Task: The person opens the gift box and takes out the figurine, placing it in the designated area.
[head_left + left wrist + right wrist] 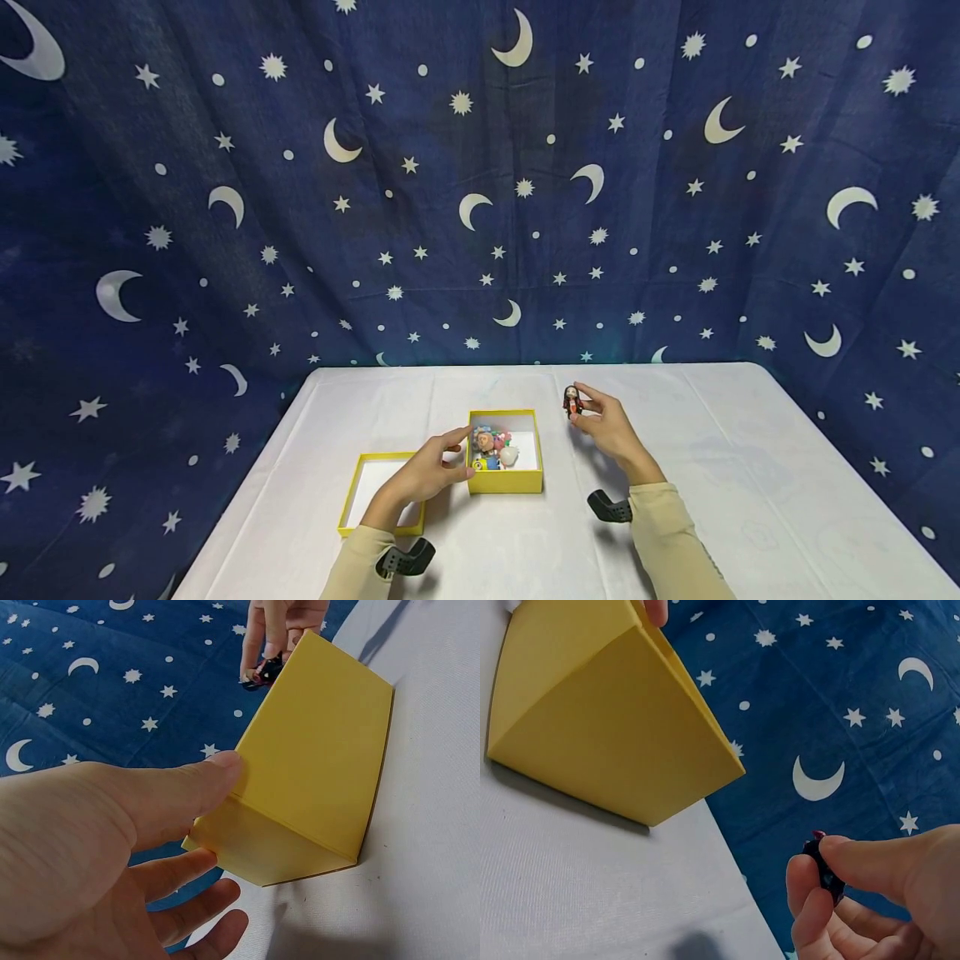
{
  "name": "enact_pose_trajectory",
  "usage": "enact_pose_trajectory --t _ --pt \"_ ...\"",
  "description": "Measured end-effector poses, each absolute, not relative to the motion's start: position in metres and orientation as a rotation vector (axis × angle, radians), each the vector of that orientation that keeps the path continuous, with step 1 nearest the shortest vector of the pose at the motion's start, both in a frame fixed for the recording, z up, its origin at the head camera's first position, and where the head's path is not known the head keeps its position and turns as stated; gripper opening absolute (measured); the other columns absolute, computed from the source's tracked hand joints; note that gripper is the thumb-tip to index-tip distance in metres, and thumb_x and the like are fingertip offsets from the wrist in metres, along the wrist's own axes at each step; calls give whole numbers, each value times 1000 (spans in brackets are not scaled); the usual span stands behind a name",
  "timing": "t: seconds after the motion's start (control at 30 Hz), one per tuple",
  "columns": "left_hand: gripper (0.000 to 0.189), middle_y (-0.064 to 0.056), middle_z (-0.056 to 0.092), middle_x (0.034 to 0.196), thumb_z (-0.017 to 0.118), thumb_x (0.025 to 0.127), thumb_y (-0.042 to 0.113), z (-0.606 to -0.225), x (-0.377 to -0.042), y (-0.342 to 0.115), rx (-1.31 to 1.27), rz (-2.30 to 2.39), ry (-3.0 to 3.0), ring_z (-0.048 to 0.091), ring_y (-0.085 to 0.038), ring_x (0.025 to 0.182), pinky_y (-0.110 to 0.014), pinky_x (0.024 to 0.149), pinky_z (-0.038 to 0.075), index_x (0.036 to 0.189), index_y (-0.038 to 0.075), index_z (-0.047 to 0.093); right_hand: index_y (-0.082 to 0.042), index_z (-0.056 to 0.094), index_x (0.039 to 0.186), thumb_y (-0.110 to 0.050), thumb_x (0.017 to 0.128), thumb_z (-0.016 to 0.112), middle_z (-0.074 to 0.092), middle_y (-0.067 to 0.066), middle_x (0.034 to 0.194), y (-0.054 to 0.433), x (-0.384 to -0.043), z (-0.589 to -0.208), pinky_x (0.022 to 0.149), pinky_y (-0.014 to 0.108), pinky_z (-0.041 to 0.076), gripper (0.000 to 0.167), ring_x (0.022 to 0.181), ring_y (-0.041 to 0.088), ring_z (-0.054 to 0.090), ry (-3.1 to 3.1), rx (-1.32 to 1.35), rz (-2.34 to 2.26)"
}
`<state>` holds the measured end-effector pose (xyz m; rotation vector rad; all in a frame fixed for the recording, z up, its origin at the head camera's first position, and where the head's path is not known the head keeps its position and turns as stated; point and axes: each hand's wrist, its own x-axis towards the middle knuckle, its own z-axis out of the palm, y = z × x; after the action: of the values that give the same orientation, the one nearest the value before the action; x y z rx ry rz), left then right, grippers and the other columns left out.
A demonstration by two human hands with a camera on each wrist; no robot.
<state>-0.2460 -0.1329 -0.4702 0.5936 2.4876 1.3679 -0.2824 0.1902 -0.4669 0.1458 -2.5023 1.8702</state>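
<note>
A small figurine (572, 402) with long dark hair and dark clothes with red on the front is upright in my right hand (611, 429). Thumb and fingertips pinch it above the table, to the right of an open yellow box (506, 482). In the right wrist view the fingers partly cover the figurine (826, 870). My left hand (426, 473) holds the box at its left side, thumb at the near corner and index finger farther back. Inside lie several small toys, among them a brown-faced one (486, 442), a yellow-and-blue one (486, 463) and a whitish one (509, 456).
Left of the box, partly under my left forearm, lies the yellow-edged lid (356, 492), white inside up. A white cloth covers the table (750, 500). Behind it hangs a dark blue curtain (435, 208) with moons and stars. Each wrist wears a black camera mount (609, 507).
</note>
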Motion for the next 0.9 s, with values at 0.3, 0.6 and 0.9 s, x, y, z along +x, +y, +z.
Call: enact_pose_trajectory --t 0.3,0.6,0.9 --pt "71 -21 38 160 73 93 12 -471 -247 -133 592 1346 2509 46 -40 136 -54 108 49 154 1 39 1 43 151 7 92 62 56 38 133 193 -287 -476 73 32 59 62 84 17 70 -2513 66 1861" --pt "71 -21 40 160 73 93 12 -471 -247 -133 594 1341 2516 47 -40 136 -54 108 49 154 0 39 4 42 150 6 92 63 55 39 132 195 -286 -479 68 27 57 62 81 16 69 -2534 61 1848" --pt "71 -20 40 160 72 93 12 -470 -246 -133 597 1350 2499 45 -42 138 -55 109 48 154 0 38 4 44 150 6 92 63 54 38 135 196 -288 -485 70 28 57 60 80 11 66 -2573 1 1835"
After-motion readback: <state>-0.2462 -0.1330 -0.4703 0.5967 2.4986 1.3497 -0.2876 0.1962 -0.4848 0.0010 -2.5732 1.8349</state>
